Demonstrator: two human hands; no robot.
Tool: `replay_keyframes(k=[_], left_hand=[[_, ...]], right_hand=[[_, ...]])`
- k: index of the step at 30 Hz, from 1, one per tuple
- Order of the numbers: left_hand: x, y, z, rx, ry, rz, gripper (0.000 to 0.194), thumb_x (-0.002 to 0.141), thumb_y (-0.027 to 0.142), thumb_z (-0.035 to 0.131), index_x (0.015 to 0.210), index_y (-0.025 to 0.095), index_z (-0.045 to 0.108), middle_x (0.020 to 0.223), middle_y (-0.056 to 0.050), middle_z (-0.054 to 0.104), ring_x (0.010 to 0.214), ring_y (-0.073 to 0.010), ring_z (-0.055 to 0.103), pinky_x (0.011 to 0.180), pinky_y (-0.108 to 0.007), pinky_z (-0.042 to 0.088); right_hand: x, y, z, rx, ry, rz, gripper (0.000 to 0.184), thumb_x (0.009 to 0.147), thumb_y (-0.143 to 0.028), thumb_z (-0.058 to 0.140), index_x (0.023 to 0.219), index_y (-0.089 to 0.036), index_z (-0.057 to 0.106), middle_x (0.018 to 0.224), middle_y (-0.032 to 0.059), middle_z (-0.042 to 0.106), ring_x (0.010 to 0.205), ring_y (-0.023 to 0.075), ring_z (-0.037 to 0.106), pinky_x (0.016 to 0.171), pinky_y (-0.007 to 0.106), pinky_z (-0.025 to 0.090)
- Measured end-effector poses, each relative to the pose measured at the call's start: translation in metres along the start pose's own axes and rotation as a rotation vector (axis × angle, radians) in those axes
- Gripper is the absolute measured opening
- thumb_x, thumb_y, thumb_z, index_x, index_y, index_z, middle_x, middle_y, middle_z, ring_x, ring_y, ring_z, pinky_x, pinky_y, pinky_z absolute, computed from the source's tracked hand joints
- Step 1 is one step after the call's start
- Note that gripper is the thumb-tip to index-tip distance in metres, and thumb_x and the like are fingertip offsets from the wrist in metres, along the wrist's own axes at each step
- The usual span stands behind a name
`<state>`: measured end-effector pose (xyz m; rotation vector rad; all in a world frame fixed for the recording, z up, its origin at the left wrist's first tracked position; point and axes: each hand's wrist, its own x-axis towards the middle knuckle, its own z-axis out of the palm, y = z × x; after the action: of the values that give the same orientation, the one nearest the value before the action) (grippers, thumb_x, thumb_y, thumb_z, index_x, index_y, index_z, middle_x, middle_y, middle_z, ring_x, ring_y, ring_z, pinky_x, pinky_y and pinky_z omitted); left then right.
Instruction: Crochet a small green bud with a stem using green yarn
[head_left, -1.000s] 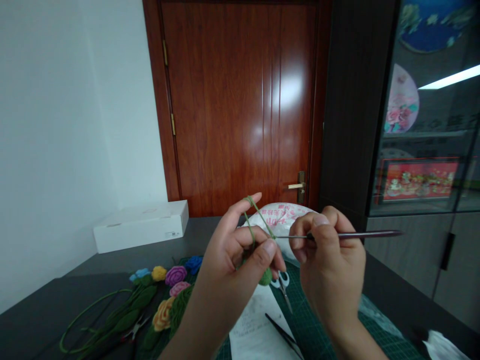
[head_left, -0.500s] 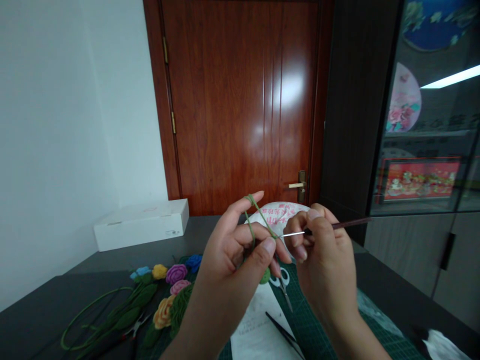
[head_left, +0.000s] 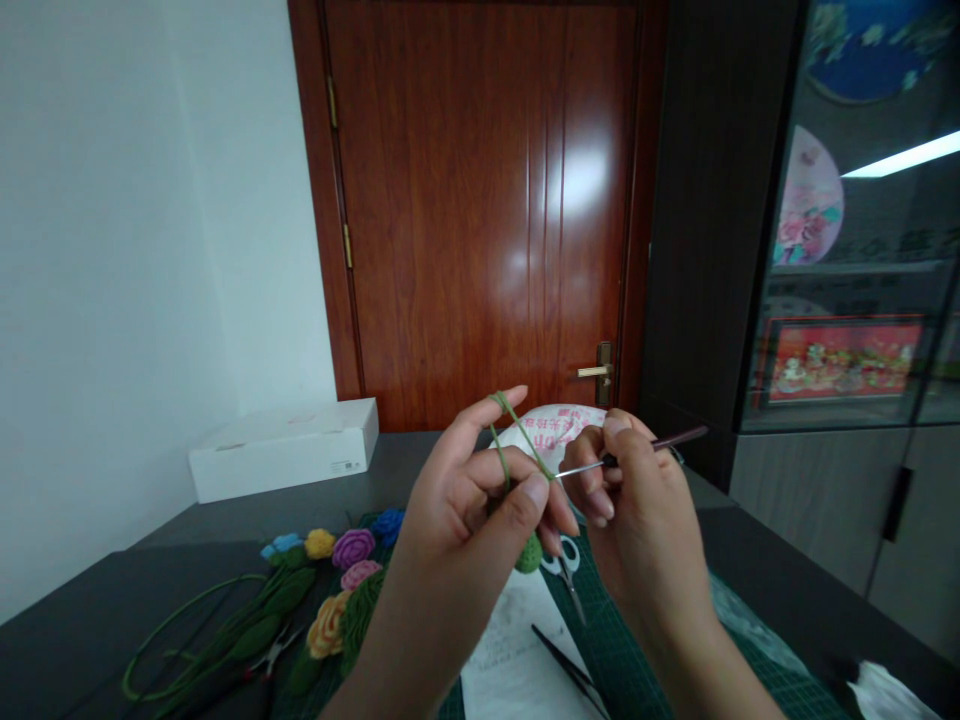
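Pinching a thin olive-green strand of yarn [head_left: 529, 437] between thumb and bent middle finger, the person's left hand [head_left: 476, 515] raises its index finger, around which the strand loops; its other fingers curl below, partly hidden. The right hand [head_left: 641, 500] pinches a slim crochet hook with a silver metal shaft and dark reddish-brown handle [head_left: 582, 468] between thumb and index finger, its remaining fingers bent and mostly covered. The hook's tip meets the yarn at the left thumb, above the desk's middle; whether it passes through a loop is too small to tell. Beneath the left fingers shows a rounded green knitted piece [head_left: 529, 555], its top hidden.

Below, white-handled metal scissors [head_left: 568, 570] lie partly behind the left fingers, and black slender tweezers [head_left: 564, 664] cross a white printed paper sheet [head_left: 510, 650], whose writing is illegible; the lower frame cuts both off. Toward the left edge of the dark grey desk [head_left: 90, 630], the left forearm covers part of a dark green yarn bundle [head_left: 362, 620]. A white cardboard box [head_left: 281, 455] occupies the far left corner.
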<state>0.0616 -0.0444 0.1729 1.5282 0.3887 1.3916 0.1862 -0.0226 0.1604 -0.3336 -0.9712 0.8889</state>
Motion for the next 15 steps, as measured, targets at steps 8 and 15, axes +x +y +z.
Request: replay_keyframes(k=[8,15], left_hand=[[0.0015,-0.0038,-0.0034,-0.031,-0.020,0.015,0.060,0.094,0.019,0.066,0.146,0.013,0.038,0.070,0.000,0.070,0.059,-0.0132,0.061,0.059,-0.026,0.049],[0.0011,-0.0054,-0.0036,-0.014,-0.012,0.024,0.058,0.094,0.020,0.067,0.145,0.013,0.039,0.069,0.000,0.070,0.058,-0.0125,0.062,0.058,-0.024,0.050]], right_hand=[[-0.0009,0.0010,-0.0012,-0.005,0.009,-0.006,0.038,0.095,-0.037,0.058,0.065,-0.023,0.039,0.048,-0.0082,0.045,0.038,0.0077,0.033,0.038,0.020,0.027],[-0.0020,0.0003,-0.0012,0.012,0.046,-0.013,0.039,0.092,-0.030,0.062,0.062,-0.022,0.040,0.047,-0.0067,0.047,0.040,0.0078,0.034,0.040,0.021,0.028]])
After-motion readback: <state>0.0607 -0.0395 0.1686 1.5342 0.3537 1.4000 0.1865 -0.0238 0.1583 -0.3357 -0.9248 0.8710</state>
